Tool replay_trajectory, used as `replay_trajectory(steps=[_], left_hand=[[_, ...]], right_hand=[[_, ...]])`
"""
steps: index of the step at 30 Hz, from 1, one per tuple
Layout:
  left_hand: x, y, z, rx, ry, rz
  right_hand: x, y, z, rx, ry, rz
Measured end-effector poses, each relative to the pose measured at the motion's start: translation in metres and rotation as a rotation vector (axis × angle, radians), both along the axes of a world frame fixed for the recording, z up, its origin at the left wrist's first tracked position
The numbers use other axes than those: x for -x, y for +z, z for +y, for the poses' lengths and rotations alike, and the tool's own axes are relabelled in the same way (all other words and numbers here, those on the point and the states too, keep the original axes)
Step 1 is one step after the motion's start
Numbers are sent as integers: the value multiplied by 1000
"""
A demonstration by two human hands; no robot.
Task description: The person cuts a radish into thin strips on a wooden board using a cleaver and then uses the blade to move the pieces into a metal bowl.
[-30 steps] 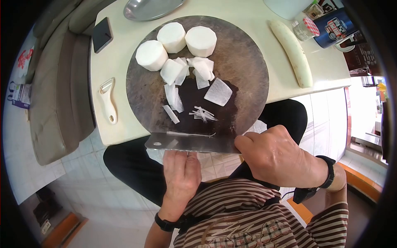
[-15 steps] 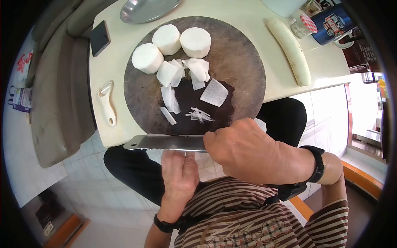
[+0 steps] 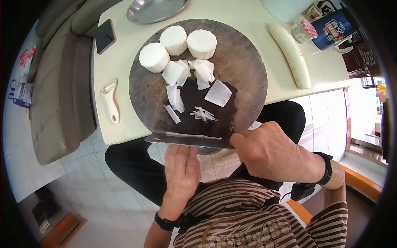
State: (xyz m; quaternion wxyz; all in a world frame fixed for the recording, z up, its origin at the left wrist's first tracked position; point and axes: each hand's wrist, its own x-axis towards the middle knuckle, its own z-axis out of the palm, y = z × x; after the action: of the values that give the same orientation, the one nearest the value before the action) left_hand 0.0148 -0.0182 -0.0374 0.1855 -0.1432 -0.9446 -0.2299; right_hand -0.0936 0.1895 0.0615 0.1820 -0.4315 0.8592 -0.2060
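In the head view, my right hand (image 3: 266, 151) is closed round the handle end of a cleaver (image 3: 194, 141). The blade spans the near edge of a round dark cutting board (image 3: 244, 82), its tip pointing left. A thin white strip (image 3: 192, 135) lies just beyond the blade. My left hand (image 3: 182, 169) is below the blade, fingers straight and side by side, their tips hidden at the blade. On the board are thin white radish slices (image 3: 218, 93), a small pile of shreds (image 3: 203, 114), a narrow piece (image 3: 172, 114) and three thick peeled radish chunks (image 3: 202, 44).
A peeler (image 3: 110, 103) and a phone (image 3: 105, 36) lie left of the board on the table (image 3: 124, 124). Behind is a metal dish (image 3: 155, 10). A long radish (image 3: 291, 56) lies right, near a jar (image 3: 304, 32) and a blue tumbler (image 3: 334, 28).
The cleaver and my right hand have moved right, and the blade has tilted. A white strip now shows beyond the blade. My left hand stays close below it. The whole view has shifted slightly.
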Motion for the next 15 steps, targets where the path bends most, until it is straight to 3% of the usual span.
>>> replay_trajectory(steps=[15], left_hand=[[4, 8, 2, 3, 31, -18]], right_hand=[[7, 5, -1, -19, 10, -3]])
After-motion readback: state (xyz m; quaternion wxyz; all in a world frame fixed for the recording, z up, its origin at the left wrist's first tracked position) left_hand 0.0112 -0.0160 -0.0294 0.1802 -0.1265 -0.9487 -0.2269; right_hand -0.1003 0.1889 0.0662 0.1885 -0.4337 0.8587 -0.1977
